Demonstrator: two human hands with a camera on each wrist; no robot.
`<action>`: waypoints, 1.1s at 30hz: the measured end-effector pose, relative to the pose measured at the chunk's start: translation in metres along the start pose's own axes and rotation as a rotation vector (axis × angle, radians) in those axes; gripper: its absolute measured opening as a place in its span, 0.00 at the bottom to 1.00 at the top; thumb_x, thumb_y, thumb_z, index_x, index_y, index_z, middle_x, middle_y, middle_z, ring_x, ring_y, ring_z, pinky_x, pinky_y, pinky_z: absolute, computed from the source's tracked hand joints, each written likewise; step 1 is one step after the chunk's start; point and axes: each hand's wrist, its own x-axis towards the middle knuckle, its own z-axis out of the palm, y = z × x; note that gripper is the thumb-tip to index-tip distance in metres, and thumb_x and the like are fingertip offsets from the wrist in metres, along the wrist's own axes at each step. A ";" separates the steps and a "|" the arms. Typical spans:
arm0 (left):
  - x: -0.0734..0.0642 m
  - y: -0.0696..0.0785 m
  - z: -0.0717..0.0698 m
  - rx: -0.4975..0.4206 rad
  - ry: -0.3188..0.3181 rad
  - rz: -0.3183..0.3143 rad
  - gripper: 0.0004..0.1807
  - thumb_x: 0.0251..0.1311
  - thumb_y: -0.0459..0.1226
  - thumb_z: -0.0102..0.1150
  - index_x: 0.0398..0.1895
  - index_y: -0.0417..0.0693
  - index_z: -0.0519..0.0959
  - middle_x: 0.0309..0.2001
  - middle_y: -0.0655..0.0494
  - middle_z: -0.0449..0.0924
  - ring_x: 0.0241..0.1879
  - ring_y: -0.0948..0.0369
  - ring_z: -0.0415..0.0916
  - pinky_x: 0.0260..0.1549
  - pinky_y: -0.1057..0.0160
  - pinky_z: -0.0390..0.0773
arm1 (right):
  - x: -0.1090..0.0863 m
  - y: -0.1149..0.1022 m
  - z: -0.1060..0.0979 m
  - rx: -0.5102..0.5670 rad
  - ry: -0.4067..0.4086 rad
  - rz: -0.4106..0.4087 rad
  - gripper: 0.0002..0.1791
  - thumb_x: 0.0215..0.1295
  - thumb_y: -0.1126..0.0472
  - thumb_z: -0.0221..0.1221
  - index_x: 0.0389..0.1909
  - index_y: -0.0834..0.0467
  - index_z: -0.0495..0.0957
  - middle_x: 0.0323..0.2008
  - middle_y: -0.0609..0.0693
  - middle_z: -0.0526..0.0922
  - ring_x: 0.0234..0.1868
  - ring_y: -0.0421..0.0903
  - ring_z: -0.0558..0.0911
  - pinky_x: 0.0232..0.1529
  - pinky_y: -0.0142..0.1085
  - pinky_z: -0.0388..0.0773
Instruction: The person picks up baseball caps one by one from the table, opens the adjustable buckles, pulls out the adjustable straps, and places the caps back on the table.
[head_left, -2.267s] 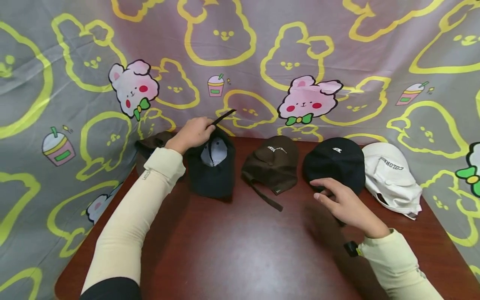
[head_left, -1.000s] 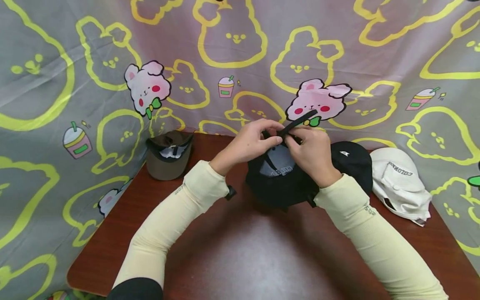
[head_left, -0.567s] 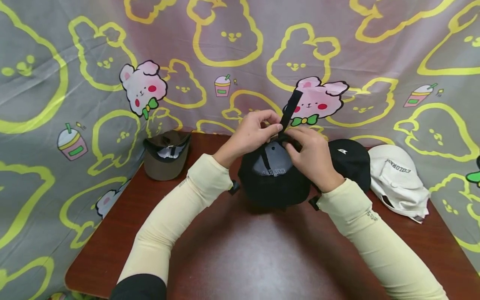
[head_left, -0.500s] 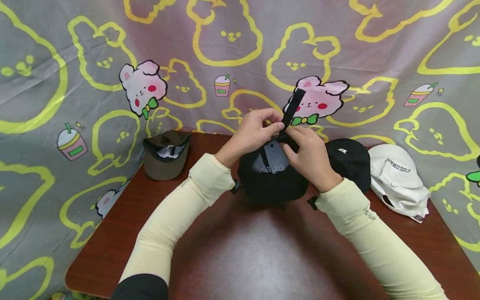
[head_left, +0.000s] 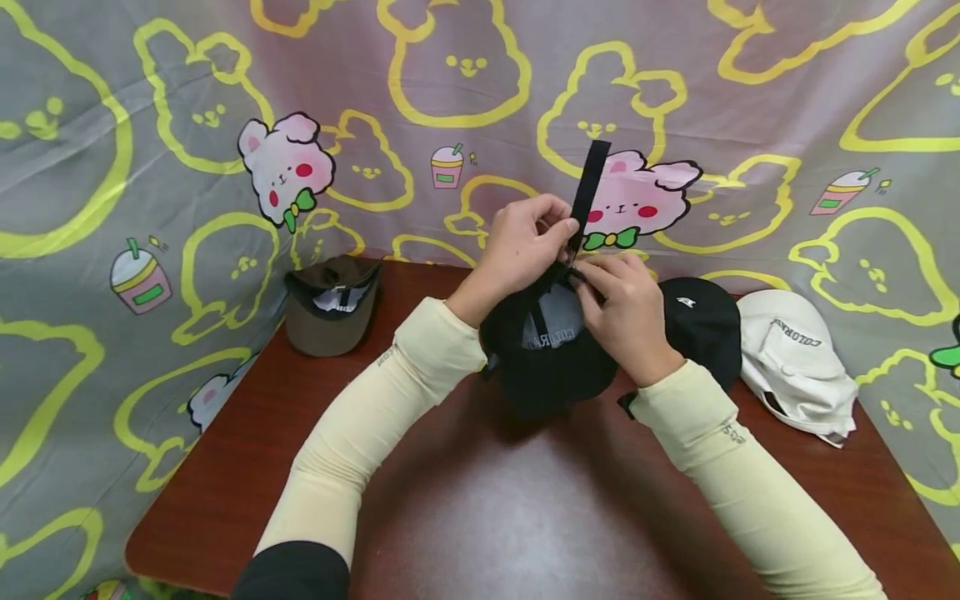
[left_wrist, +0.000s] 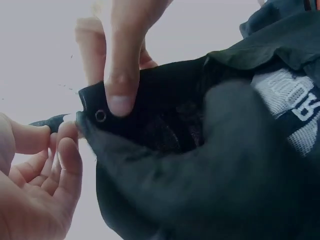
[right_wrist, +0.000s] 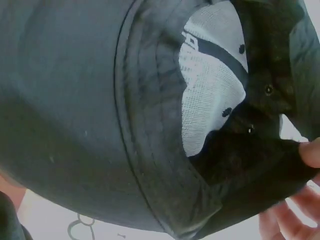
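Note:
A black baseball cap is held up over the table, brim toward me and its pale lining showing. My left hand pinches the cap's black strap, whose free end points up. Beside it, my right hand pinches the cap's back edge near the base of the strap. In the left wrist view, a thumb presses the edge of the cap by a small metal eyelet. The right wrist view shows the cap from its brim side, fingertips gripping the edge.
On the brown table, a brown cap lies at the back left. To the right sit a black cap and a white cap. A patterned curtain hangs close behind the table.
My left hand has brought the black cap from the left to the middle, where the right hand joined it. Lately the left hand rose slightly and the strap's free end swung more upright.

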 end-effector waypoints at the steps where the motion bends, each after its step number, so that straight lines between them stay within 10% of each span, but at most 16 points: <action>1: 0.001 0.000 0.002 -0.004 -0.014 0.005 0.07 0.68 0.38 0.57 0.37 0.43 0.80 0.26 0.52 0.81 0.26 0.64 0.80 0.31 0.71 0.76 | -0.001 0.000 0.000 -0.002 -0.001 0.009 0.12 0.63 0.64 0.64 0.46 0.64 0.85 0.43 0.60 0.87 0.47 0.58 0.81 0.51 0.50 0.78; 19: -0.016 -0.006 0.006 0.021 -0.034 0.018 0.13 0.68 0.40 0.57 0.52 0.46 0.79 0.43 0.52 0.83 0.38 0.62 0.79 0.39 0.69 0.77 | 0.006 0.002 0.005 0.053 0.086 -0.054 0.08 0.63 0.66 0.59 0.30 0.65 0.84 0.28 0.60 0.85 0.31 0.57 0.83 0.35 0.49 0.80; 27: -0.039 -0.022 0.006 0.367 -0.085 0.200 0.17 0.65 0.41 0.61 0.55 0.46 0.78 0.53 0.52 0.77 0.46 0.60 0.77 0.50 0.64 0.80 | 0.007 0.003 0.003 0.038 0.115 -0.046 0.10 0.63 0.65 0.60 0.25 0.65 0.83 0.22 0.61 0.83 0.24 0.56 0.80 0.29 0.48 0.78; 33: -0.044 -0.025 0.019 0.644 0.087 0.341 0.11 0.67 0.38 0.56 0.48 0.43 0.82 0.48 0.50 0.81 0.39 0.58 0.82 0.42 0.62 0.83 | 0.007 0.000 0.007 0.012 0.121 -0.059 0.09 0.63 0.64 0.61 0.27 0.64 0.84 0.26 0.61 0.86 0.25 0.58 0.82 0.31 0.49 0.80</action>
